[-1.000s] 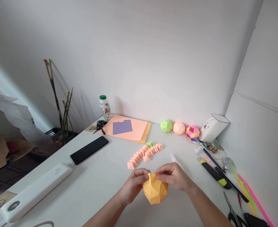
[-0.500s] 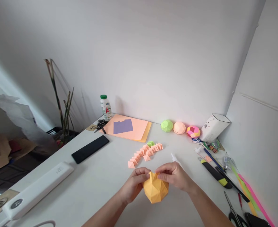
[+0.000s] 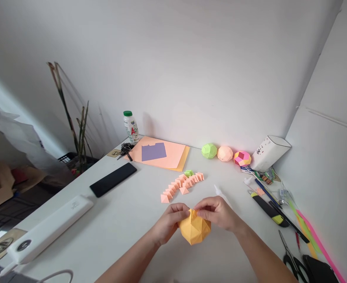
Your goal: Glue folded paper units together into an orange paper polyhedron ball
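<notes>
**Faceted orange paper ball [image 3: 194, 230] pinched at its top above a white table [image 3: 123, 232]**

The table is bordered by a pale wall [image 3: 173, 70] along its back edge. Near the back left corner, a bottle [image 3: 131, 127] is placed beside peach sheets [image 3: 173, 157]; a black slab [image 3: 113, 179] and a long white device [image 3: 52, 230] are laid along the left edge. Three paper balls [image 3: 225, 153] are lined up by the back edge, and scissors [image 3: 291, 257] are seen near the right edge. Small folded pieces [image 3: 184, 191] are arranged mid-table.

The orange paper ball is held over the near part of the table, its surface creased into triangular facets. Its top is gripped by the closed fingers of the left hand [image 3: 172, 222] and right hand [image 3: 216, 214].

Since the previous frame, the fingertips have been brought slightly closer together, and the view has been tilted slightly downward.
</notes>
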The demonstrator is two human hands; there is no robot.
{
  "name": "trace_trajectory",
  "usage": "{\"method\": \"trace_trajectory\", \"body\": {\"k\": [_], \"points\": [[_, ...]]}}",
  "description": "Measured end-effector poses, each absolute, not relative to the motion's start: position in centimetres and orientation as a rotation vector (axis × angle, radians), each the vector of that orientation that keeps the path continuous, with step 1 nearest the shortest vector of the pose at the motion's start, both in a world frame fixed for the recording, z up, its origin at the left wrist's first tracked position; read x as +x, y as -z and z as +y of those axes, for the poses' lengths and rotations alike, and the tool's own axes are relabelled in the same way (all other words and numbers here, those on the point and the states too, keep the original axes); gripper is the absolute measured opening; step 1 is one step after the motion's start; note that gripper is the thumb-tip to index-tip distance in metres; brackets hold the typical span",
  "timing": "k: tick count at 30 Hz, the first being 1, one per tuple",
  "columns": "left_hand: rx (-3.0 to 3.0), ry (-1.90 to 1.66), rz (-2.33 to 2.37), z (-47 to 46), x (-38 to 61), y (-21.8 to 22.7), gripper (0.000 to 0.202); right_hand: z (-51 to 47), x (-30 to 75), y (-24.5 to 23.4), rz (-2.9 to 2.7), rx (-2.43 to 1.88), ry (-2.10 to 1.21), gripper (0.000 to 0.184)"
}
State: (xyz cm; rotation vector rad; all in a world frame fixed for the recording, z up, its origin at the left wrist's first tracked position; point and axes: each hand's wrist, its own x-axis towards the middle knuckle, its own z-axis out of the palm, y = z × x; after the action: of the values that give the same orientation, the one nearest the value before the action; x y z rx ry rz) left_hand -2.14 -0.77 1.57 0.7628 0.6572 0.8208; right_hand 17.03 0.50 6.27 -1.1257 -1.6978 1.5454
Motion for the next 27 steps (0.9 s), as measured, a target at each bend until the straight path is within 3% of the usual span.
{"method": "trace_trajectory", "body": {"k": [27], "points": [[0.837,-0.743,0.697,-1.0,-2.0,-2.4,0.02,0.6,16.5,-5.2,-1.599,-1.08,-1.684,0.014]]}}
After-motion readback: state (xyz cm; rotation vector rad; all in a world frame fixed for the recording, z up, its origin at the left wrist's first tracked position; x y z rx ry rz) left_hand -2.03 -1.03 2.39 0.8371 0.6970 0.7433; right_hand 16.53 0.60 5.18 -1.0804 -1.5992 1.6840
